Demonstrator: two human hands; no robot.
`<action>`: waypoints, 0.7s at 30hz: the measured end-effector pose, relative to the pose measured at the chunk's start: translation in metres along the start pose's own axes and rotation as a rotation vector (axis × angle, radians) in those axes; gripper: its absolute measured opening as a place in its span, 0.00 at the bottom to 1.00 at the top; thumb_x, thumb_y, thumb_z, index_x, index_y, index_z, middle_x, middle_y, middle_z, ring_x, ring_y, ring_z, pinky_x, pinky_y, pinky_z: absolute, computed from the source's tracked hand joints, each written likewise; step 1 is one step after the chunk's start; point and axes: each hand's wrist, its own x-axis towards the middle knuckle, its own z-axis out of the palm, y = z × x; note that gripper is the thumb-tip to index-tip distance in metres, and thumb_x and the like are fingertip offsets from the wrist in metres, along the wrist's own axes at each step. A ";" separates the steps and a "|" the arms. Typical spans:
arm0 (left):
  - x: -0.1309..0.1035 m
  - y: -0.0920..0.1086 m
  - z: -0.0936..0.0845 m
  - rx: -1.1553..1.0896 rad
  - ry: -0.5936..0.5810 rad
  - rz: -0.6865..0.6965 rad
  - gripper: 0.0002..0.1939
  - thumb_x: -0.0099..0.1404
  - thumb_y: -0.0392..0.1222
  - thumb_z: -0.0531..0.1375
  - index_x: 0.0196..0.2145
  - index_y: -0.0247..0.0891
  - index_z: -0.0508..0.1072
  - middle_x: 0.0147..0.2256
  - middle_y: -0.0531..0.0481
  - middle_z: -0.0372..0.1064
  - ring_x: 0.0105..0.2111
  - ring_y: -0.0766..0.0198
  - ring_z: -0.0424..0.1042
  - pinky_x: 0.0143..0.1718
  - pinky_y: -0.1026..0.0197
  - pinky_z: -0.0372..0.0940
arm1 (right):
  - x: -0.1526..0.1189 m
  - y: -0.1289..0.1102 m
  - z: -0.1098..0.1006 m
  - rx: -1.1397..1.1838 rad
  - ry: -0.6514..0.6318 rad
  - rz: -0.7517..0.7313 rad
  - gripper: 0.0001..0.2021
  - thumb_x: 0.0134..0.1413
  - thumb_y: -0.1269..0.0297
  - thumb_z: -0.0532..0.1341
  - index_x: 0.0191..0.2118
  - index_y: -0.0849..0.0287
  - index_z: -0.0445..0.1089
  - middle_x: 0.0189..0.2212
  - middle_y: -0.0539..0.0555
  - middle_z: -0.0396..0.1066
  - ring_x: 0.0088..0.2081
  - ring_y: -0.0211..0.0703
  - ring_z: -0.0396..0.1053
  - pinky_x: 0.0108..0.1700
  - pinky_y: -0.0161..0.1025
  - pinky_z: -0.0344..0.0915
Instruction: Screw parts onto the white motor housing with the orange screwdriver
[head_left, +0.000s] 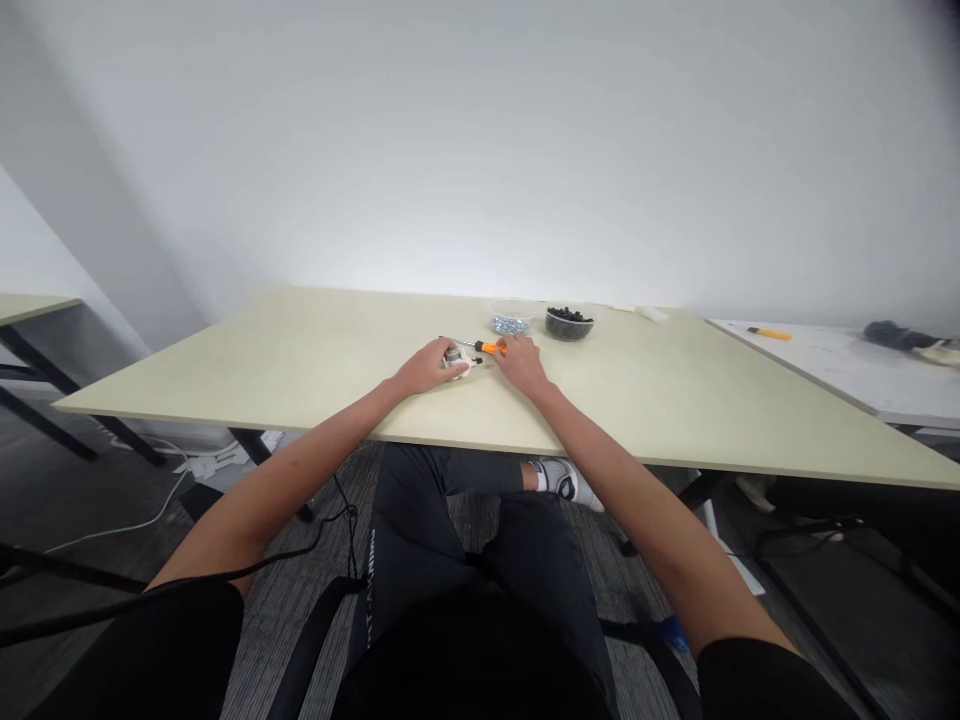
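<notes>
Near the middle of the pale table (630,400), my left hand (429,368) is closed around a small white part (459,366). A small black piece (478,360) shows at the right side of that part. My right hand (520,362) grips the orange handle of a screwdriver (489,347), whose thin shaft points left, just behind the white part. Whether the screwdriver's tip touches the part cannot be made out.
Behind my right hand stand a clear bowl of small silvery pieces (510,325) and a clear bowl of black pieces (569,323). At right, a white table (817,372) bears an orange-handled tool (770,333) and a dark item (894,335). A wall rises behind.
</notes>
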 end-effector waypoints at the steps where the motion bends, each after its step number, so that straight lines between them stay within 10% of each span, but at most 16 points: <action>1: 0.000 0.000 0.000 0.000 0.003 0.003 0.23 0.62 0.59 0.55 0.45 0.38 0.66 0.44 0.44 0.68 0.43 0.55 0.68 0.45 0.53 0.63 | 0.000 -0.001 -0.001 -0.003 0.006 0.003 0.13 0.60 0.65 0.51 0.45 0.61 0.69 0.47 0.62 0.66 0.50 0.51 0.62 0.51 0.47 0.58; 21: 0.000 -0.002 0.002 -0.011 0.019 0.016 0.23 0.61 0.59 0.57 0.44 0.38 0.65 0.44 0.44 0.67 0.44 0.55 0.67 0.46 0.53 0.62 | -0.001 0.000 0.001 -0.080 -0.047 0.054 0.17 0.62 0.62 0.50 0.50 0.65 0.67 0.50 0.66 0.65 0.53 0.53 0.62 0.54 0.46 0.57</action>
